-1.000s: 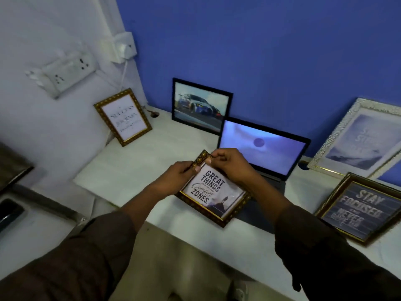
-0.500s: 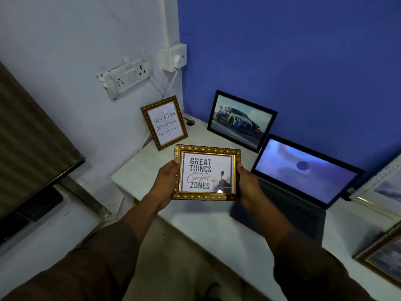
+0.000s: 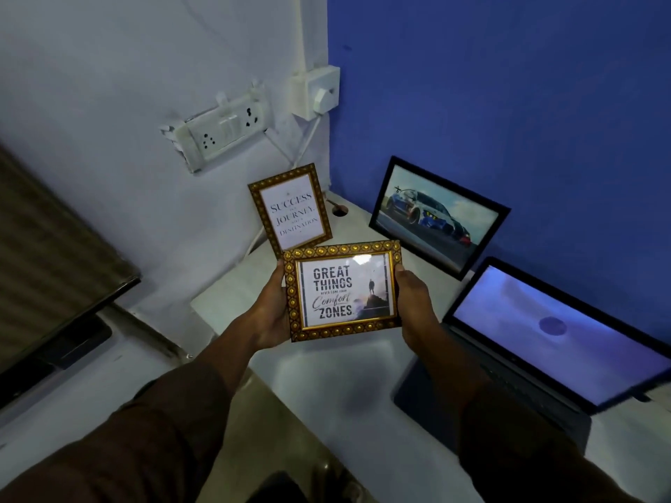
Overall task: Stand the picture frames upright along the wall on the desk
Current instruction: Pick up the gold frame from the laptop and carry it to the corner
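Note:
I hold a gold-patterned "Great Things" frame point(image 3: 344, 290) upright in the air above the white desk point(image 3: 363, 386), its print facing me. My left hand point(image 3: 270, 317) grips its left edge and my right hand point(image 3: 414, 297) grips its right edge. Just behind it, a gold "Success" frame point(image 3: 290, 208) leans upright against the white left wall. A black frame with a car photo point(image 3: 437, 216) leans against the blue back wall.
An open laptop point(image 3: 552, 335) with a lit screen sits on the desk at right. A switch board point(image 3: 221, 130) and a plugged-in socket point(image 3: 317, 92) with cables hang on the wall above the frames. A dark screen point(image 3: 47, 270) stands at the left.
I lifted the "Great Things" frame off the desk, turned it upright, and carried it left toward the corner. My view swung left, so the frames at right dropped out of sight.

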Demonstrator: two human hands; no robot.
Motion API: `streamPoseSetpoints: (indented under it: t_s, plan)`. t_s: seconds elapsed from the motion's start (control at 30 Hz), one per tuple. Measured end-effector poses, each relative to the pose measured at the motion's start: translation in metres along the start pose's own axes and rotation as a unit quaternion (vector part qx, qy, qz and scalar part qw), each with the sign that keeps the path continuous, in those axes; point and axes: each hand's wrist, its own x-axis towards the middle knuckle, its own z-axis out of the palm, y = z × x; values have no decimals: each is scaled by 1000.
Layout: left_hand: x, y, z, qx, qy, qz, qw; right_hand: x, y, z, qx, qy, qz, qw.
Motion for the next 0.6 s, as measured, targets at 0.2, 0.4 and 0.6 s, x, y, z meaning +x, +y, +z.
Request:
streamPoseSetpoints:
  t_s: [0.2,0.4,0.6]
  plan:
    - [43,8,-13,2,75,-2,997,35,15,-7,-86,-25,-33,995]
    - [109,10,-27,72,164,71,981,70,33,-16,-147,-62,16,987]
    - [172,13,-50,113,149,34,982,107,32,-17,-252,-67,51,964]
